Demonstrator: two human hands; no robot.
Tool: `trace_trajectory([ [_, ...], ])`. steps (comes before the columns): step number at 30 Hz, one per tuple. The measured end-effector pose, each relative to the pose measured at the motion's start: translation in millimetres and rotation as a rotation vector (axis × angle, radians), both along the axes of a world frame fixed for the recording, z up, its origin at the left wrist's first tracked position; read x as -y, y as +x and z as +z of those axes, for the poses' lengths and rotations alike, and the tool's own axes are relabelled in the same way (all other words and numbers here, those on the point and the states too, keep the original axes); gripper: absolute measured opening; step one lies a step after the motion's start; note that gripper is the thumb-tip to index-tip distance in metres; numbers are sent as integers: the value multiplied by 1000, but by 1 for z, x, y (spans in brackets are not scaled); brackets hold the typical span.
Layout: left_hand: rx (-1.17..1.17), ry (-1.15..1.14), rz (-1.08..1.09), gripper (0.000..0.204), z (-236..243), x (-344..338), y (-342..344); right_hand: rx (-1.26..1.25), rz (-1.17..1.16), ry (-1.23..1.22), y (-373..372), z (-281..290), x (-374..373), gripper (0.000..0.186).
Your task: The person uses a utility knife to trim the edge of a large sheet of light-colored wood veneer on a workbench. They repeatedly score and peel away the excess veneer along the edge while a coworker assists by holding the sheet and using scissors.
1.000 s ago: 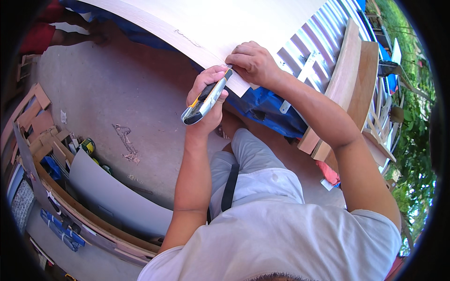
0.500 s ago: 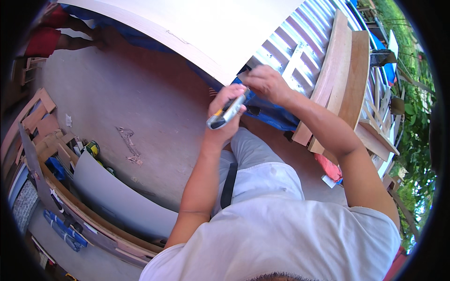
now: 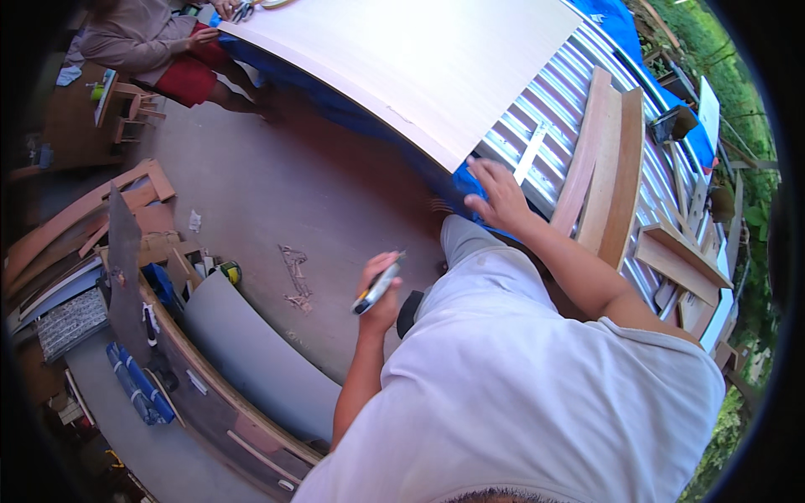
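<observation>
My left hand (image 3: 375, 312) is closed around a utility knife (image 3: 379, 287) with a silver-grey body and a bit of yellow. Its thin tip points up and away from me, and the hand hangs over the floor, apart from the sheet. My right hand (image 3: 503, 201) is open, fingers apart, beside the near corner of a large pale wooden sheet (image 3: 402, 84). Whether its fingers touch the sheet or the blue tarp (image 3: 466, 181) below cannot be made out. A small ragged mark shows near the sheet's long edge.
At the far left a person in red shorts (image 3: 186, 77) has hands at the sheet's other end. Long curved boards (image 3: 616, 168) lie on corrugated metal (image 3: 537, 101) at right. A curved grey panel (image 3: 251, 348) and wood offcuts (image 3: 151, 189) stand at left. Scraps (image 3: 295, 272) litter the floor.
My hands were close together by the sheet's corner; now they are apart. The left has drawn back with the utility knife, and the right has opened. The view has shifted, showing more of the other person.
</observation>
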State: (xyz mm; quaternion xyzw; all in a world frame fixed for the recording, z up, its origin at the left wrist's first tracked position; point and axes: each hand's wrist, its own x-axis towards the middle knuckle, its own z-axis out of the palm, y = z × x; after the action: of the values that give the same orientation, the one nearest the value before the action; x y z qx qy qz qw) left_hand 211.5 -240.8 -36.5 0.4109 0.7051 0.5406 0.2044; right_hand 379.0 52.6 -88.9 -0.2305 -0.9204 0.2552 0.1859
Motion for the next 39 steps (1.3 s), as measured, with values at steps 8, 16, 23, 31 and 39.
trace_trajectory([
  [8, 89, -433, 598, 29, -10, 138, -67, 532, -281, -24, -171, -28, -17, 89],
  [16, 410, -745, 487, 15, -6, 217, -111, 190, 204, -114, -198, -25, -26, 86],
  [23, 512, -1090, 483, 8, 28, 185, -175, 412, 372, -250, -246, -18, -37, 92],
  [31, 406, -1211, 480, 17, 52, 115, -235, 386, 460, -274, -281, -17, -24, 85],
  [39, 295, -1185, 637, 16, 53, 89, -270, 289, -181, -149, -341, -22, -43, 77],
])
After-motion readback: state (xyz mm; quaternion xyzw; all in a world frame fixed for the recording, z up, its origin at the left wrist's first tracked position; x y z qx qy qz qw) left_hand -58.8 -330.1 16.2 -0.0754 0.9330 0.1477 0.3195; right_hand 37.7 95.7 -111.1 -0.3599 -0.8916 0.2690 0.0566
